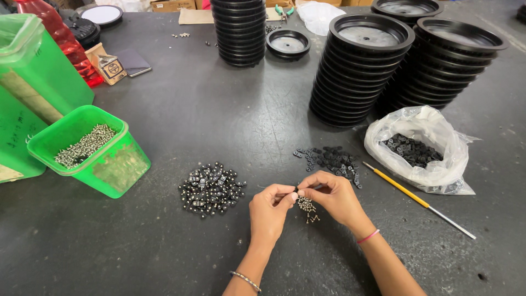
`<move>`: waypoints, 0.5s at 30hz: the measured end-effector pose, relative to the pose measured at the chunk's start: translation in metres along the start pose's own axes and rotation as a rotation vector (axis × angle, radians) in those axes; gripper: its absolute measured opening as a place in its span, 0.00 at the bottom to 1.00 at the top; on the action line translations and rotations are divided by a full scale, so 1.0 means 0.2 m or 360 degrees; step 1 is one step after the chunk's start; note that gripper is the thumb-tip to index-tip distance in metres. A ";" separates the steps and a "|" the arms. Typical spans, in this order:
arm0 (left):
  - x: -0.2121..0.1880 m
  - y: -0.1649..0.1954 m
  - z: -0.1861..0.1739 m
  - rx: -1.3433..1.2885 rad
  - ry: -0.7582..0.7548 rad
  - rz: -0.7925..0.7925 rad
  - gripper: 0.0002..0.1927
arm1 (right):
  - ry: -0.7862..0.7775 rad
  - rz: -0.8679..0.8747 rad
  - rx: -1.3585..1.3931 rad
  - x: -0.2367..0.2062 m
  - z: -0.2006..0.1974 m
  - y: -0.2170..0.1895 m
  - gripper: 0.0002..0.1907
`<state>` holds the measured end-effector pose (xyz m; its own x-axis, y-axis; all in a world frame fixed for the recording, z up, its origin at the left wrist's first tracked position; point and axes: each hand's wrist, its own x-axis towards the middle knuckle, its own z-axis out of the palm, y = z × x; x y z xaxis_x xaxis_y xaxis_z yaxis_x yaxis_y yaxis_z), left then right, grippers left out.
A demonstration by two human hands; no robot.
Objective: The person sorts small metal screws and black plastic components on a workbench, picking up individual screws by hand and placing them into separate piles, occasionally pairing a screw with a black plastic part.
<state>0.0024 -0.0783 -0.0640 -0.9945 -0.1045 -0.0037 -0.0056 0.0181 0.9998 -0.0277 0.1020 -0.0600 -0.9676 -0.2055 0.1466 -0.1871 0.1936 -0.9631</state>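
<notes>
Both hands meet low on the dark table (219,120): the left hand (269,211) and the right hand (335,196) each pinch with fingertips a small black piece (296,190) held between them, above a small cluster of screws (307,208) lying on the table. Left of the hands lies a heap of black pieces with screws (211,188), and beyond the right hand a loose scatter of plain black pieces (330,159), beside a yellow-handled tool (408,194) and an open plastic bag (424,148). Farther left sits a green tub of screws (90,149), with stacks of black round lids (359,68) at the back.
</notes>
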 end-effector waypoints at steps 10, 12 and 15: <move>-0.03 0.06 -0.02 0.0130 -0.0031 0.0234 0.04 | -0.0066 0.0151 0.0169 0.00 -0.01 -0.02 0.09; -0.04 0.07 -0.01 0.0122 -0.0031 0.0272 0.03 | -0.0069 0.0095 0.0104 0.00 -0.01 -0.02 0.09; -0.05 0.09 -0.02 0.0138 0.0019 0.0349 0.04 | -0.0110 0.0105 0.0219 0.00 0.00 -0.02 0.09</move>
<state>0.0118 -0.0800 -0.0451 -0.9717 -0.1005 0.2139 0.2007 0.1271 0.9714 -0.0277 0.1004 -0.0567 -0.9621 -0.2634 0.0707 -0.0939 0.0767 -0.9926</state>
